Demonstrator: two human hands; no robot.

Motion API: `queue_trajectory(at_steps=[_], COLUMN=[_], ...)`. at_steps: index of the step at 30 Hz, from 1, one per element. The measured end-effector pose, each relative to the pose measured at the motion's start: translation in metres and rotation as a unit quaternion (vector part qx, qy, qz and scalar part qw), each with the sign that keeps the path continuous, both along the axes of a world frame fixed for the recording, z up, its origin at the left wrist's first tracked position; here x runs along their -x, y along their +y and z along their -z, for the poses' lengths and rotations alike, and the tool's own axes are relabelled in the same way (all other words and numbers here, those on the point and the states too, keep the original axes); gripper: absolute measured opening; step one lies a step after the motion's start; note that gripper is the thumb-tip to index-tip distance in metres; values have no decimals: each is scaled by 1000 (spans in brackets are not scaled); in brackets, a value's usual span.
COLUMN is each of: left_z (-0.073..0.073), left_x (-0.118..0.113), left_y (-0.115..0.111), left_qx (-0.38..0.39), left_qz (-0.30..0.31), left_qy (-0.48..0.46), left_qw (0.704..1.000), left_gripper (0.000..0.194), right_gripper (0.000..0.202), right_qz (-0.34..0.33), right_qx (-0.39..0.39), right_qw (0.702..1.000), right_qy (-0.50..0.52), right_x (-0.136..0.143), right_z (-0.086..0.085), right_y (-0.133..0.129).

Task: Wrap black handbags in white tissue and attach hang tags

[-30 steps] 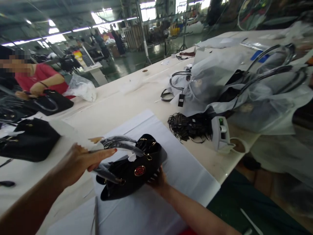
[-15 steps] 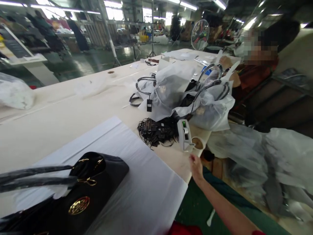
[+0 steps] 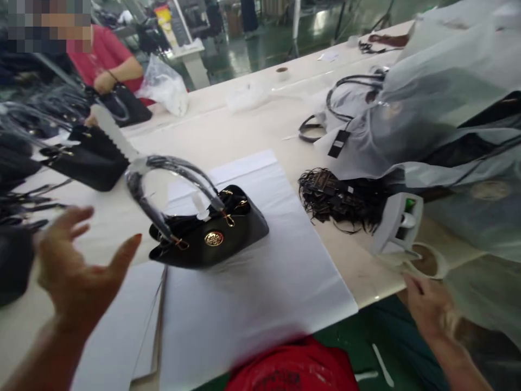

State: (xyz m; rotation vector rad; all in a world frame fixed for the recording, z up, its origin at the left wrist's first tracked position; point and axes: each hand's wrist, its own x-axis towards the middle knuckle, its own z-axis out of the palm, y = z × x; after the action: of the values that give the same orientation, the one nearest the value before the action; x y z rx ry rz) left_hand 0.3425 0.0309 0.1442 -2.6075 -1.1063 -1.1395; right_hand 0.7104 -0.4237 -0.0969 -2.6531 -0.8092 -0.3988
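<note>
A black handbag (image 3: 244, 228) with a round gold emblem stands on white tissue paper (image 3: 280, 282), its wrapped handles (image 3: 140, 201) raised. To the left of the bag, my left hand (image 3: 77, 271) hovers with thumb and fingers spread, holding nothing. My right hand (image 3: 427, 304) is at the table's front edge, just below a grey tape dispenser (image 3: 394, 228). Its fingertips are pinched together close to the dispenser's end; what is between them is too small to make out. A tape roll (image 3: 425, 259) lies beside the dispenser.
Black hang tags (image 3: 337, 198) lie heaped behind the dispenser. Bags in translucent wrapping (image 3: 431, 108) fill the right side. More black handbags (image 3: 89, 163) stand at left, where a person in red (image 3: 109, 60) handles one. Stacked white sheets (image 3: 118, 326) lie at front left.
The view has swung left and down, bringing the whole black handbag into sight. My left hand has come into view, spread. My right hand stays pinched near the tape dispenser.
</note>
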Motion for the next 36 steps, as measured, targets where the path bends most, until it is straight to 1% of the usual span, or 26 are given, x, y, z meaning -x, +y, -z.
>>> queue_trajectory(at_steps=[1,2,3,4,5,6,7,8,9,10,11,13,15,17,19,20,22,23,25,27,30,32,34,36], left_z=[18,37,58,79,99,118,134,147,158,166,172,179,183,185,188,190,196,201,211,222,233,235,232,228], left_x=[9,17,23,30,36,44,52,60,70,79,88,104,115,119,116,112,104,100,95,94,97,98,99,102], left_y=[-20,-41,-62,-81,-98,-113,-127,-139,-150,-159,-168,-183,-195,-206,-216,-221,-229,-233,-237,-237,-224,-211,-198,-193], left_qx=[-18,-26,-16,8,39,61,86,108,129,149,167,194,208,221,248,268,307,321,333,332,321,313,307,301], left_qz=[-1,16,45,72,92,104,100,86,71,56,42,19,-15,-36,-13,14,76,99,122,118,100,94,94,90], left_qy=[32,62,92,123,153,174,187,192,194,195,196,196,188,181,199,218,271,298,340,367,390,399,399,382], left_qw=[999,998,995,990,983,977,973,972,970,968,965,961,960,958,948,938,909,894,871,861,857,857,859,869], left_gripper=[72,64,57,52,47,43,39,37,36,35,34,33,32,32,34,37,45,50,60,71,79,78,73,68], right_gripper=[38,36,34,36,36,29,19,16,28,40,47,53,55,55,53,51,50,51,55,58,55,53,54,54], right_qz=[-81,-148,-214,-301,-406,-511,-592,-649,-685,-706,-717,-733,-745,-749,-744,-740,-737,-739,-748,-758,-772,-775,-766,-754], right_qx=[-8,-30,-35,-43,-42,-28,-11,16,45,73,97,119,116,107,108,111,121,126,137,148,163,166,156,145], right_qw=[997,988,975,951,908,848,790,740,702,676,657,629,612,611,621,628,635,633,622,607,578,565,567,573], right_qy=[15,21,42,61,97,134,155,175,189,200,211,229,237,233,221,214,199,192,185,187,206,228,260,286], right_x=[31,64,100,134,166,193,214,229,238,242,242,236,230,226,226,226,227,227,226,225,224,223,223,222], right_z=[-2,-3,-4,-5,-5,-4,-3,0,3,7,12,22,29,31,31,31,31,31,31,30,28,26,25,25], right_y=[15,34,56,77,98,116,132,146,157,165,171,179,184,188,191,193,196,196,196,194,192,194,197,202])
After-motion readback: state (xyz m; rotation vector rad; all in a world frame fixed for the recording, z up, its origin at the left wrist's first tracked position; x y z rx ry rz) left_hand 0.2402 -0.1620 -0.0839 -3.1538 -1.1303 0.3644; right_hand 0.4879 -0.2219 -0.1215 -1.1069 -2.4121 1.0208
